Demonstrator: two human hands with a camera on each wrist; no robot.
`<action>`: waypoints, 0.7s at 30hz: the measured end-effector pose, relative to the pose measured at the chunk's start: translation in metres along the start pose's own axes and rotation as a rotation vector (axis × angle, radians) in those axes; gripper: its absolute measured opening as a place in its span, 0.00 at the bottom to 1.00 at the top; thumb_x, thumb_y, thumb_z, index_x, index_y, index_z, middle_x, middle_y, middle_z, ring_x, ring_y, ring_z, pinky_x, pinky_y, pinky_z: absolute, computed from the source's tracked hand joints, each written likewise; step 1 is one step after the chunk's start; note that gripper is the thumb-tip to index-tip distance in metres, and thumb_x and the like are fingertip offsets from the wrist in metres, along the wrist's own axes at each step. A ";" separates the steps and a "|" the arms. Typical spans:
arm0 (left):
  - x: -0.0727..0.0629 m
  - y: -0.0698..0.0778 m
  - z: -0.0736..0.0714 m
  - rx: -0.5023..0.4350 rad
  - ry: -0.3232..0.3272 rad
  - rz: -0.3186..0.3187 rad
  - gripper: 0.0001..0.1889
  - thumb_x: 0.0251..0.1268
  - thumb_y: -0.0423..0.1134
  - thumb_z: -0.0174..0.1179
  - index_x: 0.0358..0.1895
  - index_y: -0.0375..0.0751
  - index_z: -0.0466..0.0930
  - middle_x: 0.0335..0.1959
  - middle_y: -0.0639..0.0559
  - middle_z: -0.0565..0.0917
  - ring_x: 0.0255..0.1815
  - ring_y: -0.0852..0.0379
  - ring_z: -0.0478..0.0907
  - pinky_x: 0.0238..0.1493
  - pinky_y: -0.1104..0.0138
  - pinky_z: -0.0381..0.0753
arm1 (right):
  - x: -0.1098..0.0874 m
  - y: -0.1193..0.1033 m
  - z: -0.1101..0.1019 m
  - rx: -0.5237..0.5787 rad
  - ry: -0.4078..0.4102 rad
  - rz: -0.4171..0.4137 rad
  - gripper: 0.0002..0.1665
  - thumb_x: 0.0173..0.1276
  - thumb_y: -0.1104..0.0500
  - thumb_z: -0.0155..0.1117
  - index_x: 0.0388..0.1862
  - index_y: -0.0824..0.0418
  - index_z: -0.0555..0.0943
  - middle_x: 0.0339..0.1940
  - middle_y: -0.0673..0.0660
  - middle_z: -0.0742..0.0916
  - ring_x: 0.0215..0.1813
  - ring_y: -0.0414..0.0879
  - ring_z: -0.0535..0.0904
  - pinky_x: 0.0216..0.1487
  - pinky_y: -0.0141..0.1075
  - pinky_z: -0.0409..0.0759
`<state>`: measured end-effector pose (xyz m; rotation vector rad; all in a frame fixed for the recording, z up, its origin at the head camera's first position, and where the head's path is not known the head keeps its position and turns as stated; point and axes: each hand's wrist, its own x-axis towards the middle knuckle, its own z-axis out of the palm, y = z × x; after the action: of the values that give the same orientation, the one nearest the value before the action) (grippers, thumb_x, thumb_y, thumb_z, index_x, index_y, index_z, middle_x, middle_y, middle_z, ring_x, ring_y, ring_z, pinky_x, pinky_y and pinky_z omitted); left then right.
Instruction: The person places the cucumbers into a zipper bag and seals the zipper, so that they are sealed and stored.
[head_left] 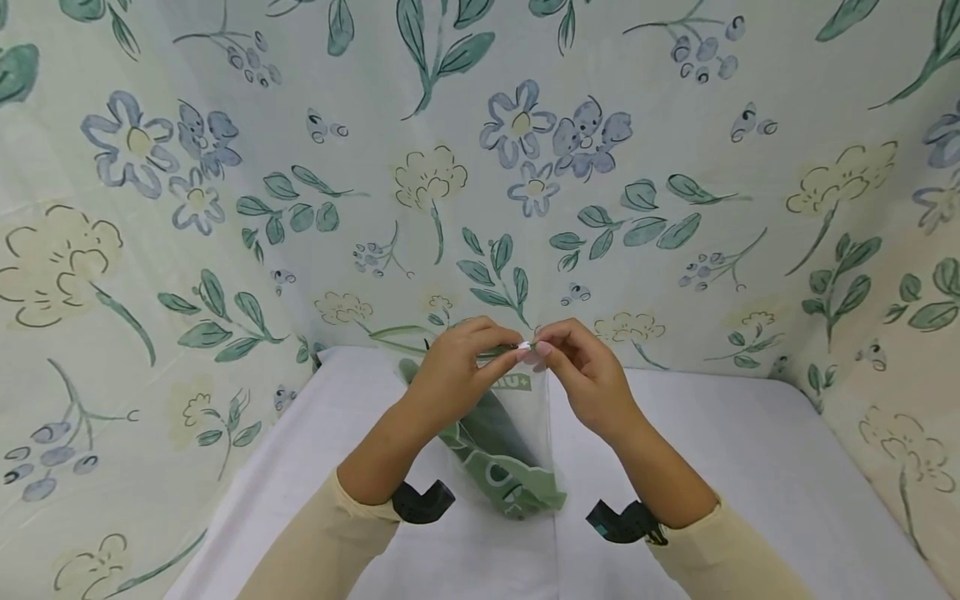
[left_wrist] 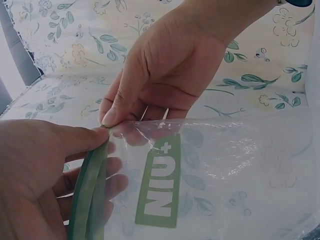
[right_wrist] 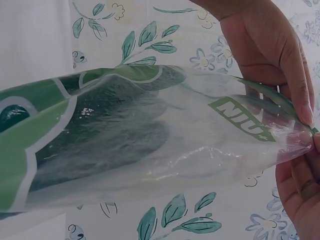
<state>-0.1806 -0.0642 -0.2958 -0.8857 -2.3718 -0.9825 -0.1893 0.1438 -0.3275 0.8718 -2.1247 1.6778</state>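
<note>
A clear plastic zip bag (head_left: 517,492) hangs from both hands over the table, tilted, with green print at its lower end. My left hand (head_left: 453,367) grips the green zip strip (left_wrist: 90,195) along the bag's top edge, thumb on the near side and fingers behind. At the strip's end, my right hand (head_left: 592,375) pinches the bag's corner between thumb and index finger. The fingertips of both hands nearly meet there. A green label (left_wrist: 160,185) reading "NIU+" sits just below the strip. Inside the bag, something dark green (right_wrist: 110,130) shows through the plastic; its kind is unclear.
A white cloth (head_left: 675,467) covers the table under the hands. Floral fabric (head_left: 525,208) stands behind it and along both sides. Each wrist wears a black camera mount (head_left: 423,502), close to the cream sleeves (head_left: 322,533).
</note>
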 end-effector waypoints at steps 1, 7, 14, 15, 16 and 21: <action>0.000 0.000 0.000 0.001 -0.002 -0.002 0.10 0.70 0.44 0.64 0.48 0.48 0.88 0.43 0.58 0.85 0.45 0.61 0.80 0.44 0.67 0.82 | 0.000 0.000 0.000 -0.002 0.004 -0.002 0.07 0.77 0.66 0.56 0.50 0.65 0.76 0.43 0.57 0.81 0.45 0.43 0.80 0.50 0.27 0.82; -0.001 0.000 0.000 -0.007 -0.009 -0.014 0.10 0.71 0.45 0.63 0.48 0.48 0.88 0.44 0.58 0.85 0.47 0.61 0.81 0.45 0.66 0.82 | -0.003 0.000 0.001 -0.027 0.025 -0.031 0.06 0.76 0.67 0.56 0.49 0.65 0.76 0.40 0.58 0.81 0.43 0.43 0.79 0.49 0.27 0.81; -0.004 -0.001 -0.002 -0.031 0.002 -0.002 0.09 0.71 0.43 0.63 0.47 0.46 0.88 0.44 0.57 0.84 0.46 0.60 0.81 0.42 0.63 0.84 | -0.006 0.000 -0.002 -0.047 0.053 -0.052 0.06 0.76 0.68 0.56 0.49 0.66 0.76 0.40 0.57 0.81 0.43 0.41 0.80 0.50 0.26 0.81; -0.004 -0.001 -0.002 -0.032 0.003 -0.006 0.09 0.71 0.43 0.63 0.47 0.46 0.88 0.44 0.57 0.84 0.46 0.61 0.81 0.41 0.64 0.84 | -0.006 0.000 -0.002 -0.045 0.057 -0.056 0.06 0.76 0.69 0.55 0.49 0.66 0.76 0.40 0.57 0.81 0.43 0.41 0.80 0.50 0.26 0.81; -0.004 -0.002 -0.002 -0.034 0.003 -0.010 0.09 0.71 0.43 0.63 0.47 0.46 0.88 0.44 0.57 0.84 0.46 0.61 0.81 0.41 0.64 0.84 | -0.007 0.000 -0.003 -0.043 0.060 -0.059 0.06 0.75 0.69 0.55 0.49 0.67 0.76 0.40 0.57 0.81 0.43 0.41 0.80 0.50 0.26 0.81; -0.006 -0.004 -0.004 -0.045 0.002 -0.027 0.09 0.70 0.43 0.64 0.47 0.46 0.88 0.44 0.56 0.82 0.46 0.59 0.80 0.42 0.60 0.84 | -0.008 0.002 -0.006 -0.029 0.072 -0.074 0.07 0.75 0.70 0.55 0.49 0.68 0.76 0.40 0.56 0.80 0.42 0.42 0.80 0.50 0.26 0.81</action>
<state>-0.1788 -0.0717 -0.2987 -0.8713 -2.3747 -1.0506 -0.1849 0.1521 -0.3318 0.8577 -2.0392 1.6135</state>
